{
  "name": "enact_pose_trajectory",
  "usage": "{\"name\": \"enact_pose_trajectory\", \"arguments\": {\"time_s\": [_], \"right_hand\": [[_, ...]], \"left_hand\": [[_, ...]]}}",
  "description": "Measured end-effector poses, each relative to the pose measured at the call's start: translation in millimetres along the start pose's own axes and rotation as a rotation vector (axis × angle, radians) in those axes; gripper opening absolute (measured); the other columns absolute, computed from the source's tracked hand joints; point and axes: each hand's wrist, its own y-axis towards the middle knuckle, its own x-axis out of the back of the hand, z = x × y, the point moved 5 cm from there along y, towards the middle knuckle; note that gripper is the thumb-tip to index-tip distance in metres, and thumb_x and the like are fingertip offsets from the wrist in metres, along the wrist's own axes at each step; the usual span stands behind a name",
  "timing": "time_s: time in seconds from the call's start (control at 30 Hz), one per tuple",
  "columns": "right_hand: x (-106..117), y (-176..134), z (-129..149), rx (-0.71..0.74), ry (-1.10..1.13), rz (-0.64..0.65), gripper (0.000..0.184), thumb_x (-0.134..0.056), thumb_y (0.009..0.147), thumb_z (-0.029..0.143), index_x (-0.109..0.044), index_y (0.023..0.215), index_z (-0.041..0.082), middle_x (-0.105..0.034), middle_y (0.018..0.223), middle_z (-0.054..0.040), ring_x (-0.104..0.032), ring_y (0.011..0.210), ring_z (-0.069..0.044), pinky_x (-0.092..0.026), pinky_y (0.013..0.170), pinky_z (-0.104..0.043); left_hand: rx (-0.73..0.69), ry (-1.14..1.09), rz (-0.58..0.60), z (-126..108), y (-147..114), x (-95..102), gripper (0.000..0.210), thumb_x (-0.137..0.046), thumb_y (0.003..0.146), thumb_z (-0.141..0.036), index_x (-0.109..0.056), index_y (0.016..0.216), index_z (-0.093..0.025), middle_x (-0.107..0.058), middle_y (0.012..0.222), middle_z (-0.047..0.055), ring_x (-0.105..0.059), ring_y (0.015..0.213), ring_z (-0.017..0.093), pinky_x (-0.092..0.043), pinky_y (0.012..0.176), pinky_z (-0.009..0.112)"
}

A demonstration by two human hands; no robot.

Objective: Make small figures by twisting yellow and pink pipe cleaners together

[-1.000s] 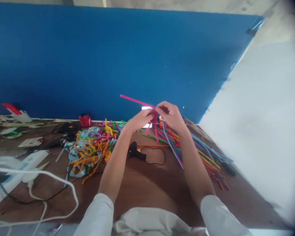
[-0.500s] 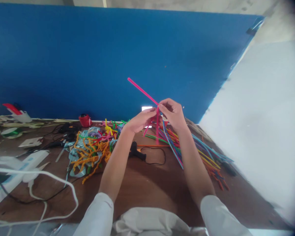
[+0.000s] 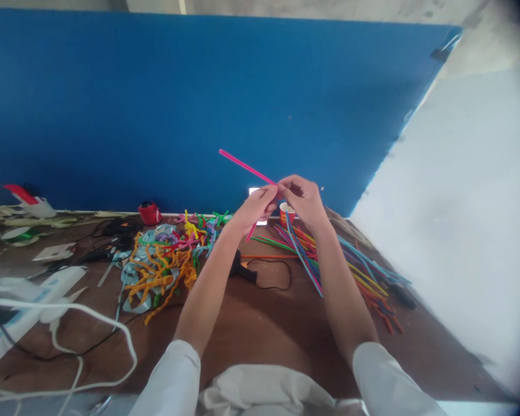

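A pink pipe cleaner [image 3: 247, 167] is held up above the table, between my two hands. My left hand [image 3: 259, 207] is closed on it, thumb and fingers pinched near its middle. The fingertips of my right hand [image 3: 301, 195] pinch it at the same spot, touching the left fingers. One straight length points up and to the left against the blue panel. A short pink end [image 3: 251, 232] sticks out below my left hand. The part between the fingers is hidden.
Loose pipe cleaners [image 3: 305, 260] lie at right behind my forearm, near a red paper cup [image 3: 286, 215]. A black glue gun [image 3: 242, 270] with its cord sits mid-table. Bent pipe cleaners [image 3: 160, 271] heap at left, beside a white power strip [image 3: 34, 312] and cables.
The pink length that hung straight down between my hands no longer shows there. My left fingers have closed in against the right ones, and the upper length has tipped lower.
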Motion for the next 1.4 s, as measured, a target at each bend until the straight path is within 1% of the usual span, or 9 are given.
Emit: {"name": "enact_pose_trajectory", "arguments": {"time_s": [0.17,0.3,0.5,0.63,0.8,0.97,1.07,1.2,1.4], "right_hand": [[-0.9,0.0,-6.4,-0.015,-0.063,0.106,0.022,-0.058,0.092,0.032,-0.073,0.100,0.018,-0.070,0.082,-0.0019,-0.058,0.069,-0.011,-0.043,0.060,-0.024],[3.1,0.4,-12.4,-0.042,-0.104,0.132,0.026,-0.056,0.091,0.029,-0.073,0.108,0.019,-0.070,0.083,-0.0016,-0.055,0.062,-0.010,-0.042,0.057,-0.024],[9.5,-0.7,-19.2,-0.126,-0.149,0.258,0.028,-0.058,0.091,0.036,-0.070,0.109,0.018,-0.071,0.077,-0.0016,-0.055,0.057,-0.011,-0.043,0.056,-0.025],[22.8,-3.0,-29.1,-0.231,-0.244,0.280,0.030,-0.058,0.092,0.041,-0.070,0.103,0.017,-0.067,0.064,0.0002,-0.048,0.049,-0.009,-0.033,0.047,-0.023],[44.7,-5.6,-32.4,-0.291,-0.198,0.165,0.025,-0.062,0.087,0.036,-0.071,0.099,0.016,-0.061,0.058,0.0026,-0.045,0.049,-0.008,-0.029,0.047,-0.022],[62.6,-5.4,-37.0,-0.356,-0.105,-0.021,0.020,-0.065,0.081,0.030,-0.070,0.094,0.017,-0.066,0.068,0.0001,-0.049,0.051,-0.007,-0.032,0.046,-0.021],[69.5,-3.2,-41.9,-0.339,-0.089,-0.135,0.017,-0.067,0.078,0.030,-0.070,0.090,0.017,-0.066,0.070,-0.0005,-0.051,0.052,-0.008,-0.032,0.045,-0.020],[70.4,-0.3,-48.5,-0.282,-0.030,-0.152,0.018,-0.067,0.078,0.031,-0.070,0.088,0.017,-0.070,0.075,-0.0035,-0.056,0.056,-0.009,-0.036,0.045,-0.020],[68.8,1.5,-58.4,-0.285,0.076,-0.126,0.026,-0.060,0.079,0.032,-0.068,0.099,0.018,-0.074,0.090,-0.0066,-0.065,0.066,-0.012,-0.047,0.057,-0.025]], "left_hand": [[-0.022,0.101,-0.187,1.0,3.6,4.6,0.026,-0.052,0.099,-0.037,-0.053,0.084,-0.016,-0.031,0.055,-0.009,-0.023,0.040,0.002,-0.013,0.041,0.016],[-0.031,0.138,-0.306,-1.1,2.9,12.7,0.025,-0.053,0.097,-0.032,-0.055,0.079,-0.015,-0.027,0.054,-0.010,-0.020,0.041,0.002,-0.012,0.041,0.018],[-0.070,0.046,-0.312,-5.4,2.0,20.8,0.022,-0.050,0.099,-0.028,-0.054,0.081,-0.016,-0.025,0.054,-0.010,-0.017,0.040,0.002,-0.010,0.040,0.019],[-0.067,0.021,-0.333,-1.6,5.0,28.8,0.023,-0.051,0.099,-0.030,-0.054,0.082,-0.016,-0.026,0.054,-0.010,-0.019,0.040,0.002,-0.010,0.039,0.018],[-0.070,-0.071,-0.345,8.3,11.4,40.2,0.021,-0.049,0.100,-0.030,-0.054,0.084,-0.016,-0.030,0.054,-0.010,-0.020,0.039,0.001,-0.010,0.039,0.018],[-0.048,-0.156,-0.336,16.1,14.4,47.3,0.017,-0.051,0.099,-0.028,-0.050,0.086,-0.016,-0.035,0.058,-0.009,-0.023,0.039,0.000,-0.011,0.039,0.017],[-0.042,-0.146,-0.328,19.5,15.6,47.7,0.017,-0.049,0.100,-0.026,-0.050,0.086,-0.016,-0.037,0.059,-0.009,-0.026,0.039,0.000,-0.014,0.039,0.016],[-0.044,-0.147,-0.348,22.6,15.9,47.5,0.021,-0.051,0.099,-0.028,-0.044,0.082,-0.018,-0.041,0.060,-0.008,-0.031,0.041,0.001,-0.017,0.040,0.016],[-0.058,-0.153,-0.382,23.2,15.3,48.5,0.025,-0.055,0.097,-0.029,-0.040,0.080,-0.019,-0.043,0.061,-0.008,-0.033,0.042,0.001,-0.018,0.041,0.017]]}}
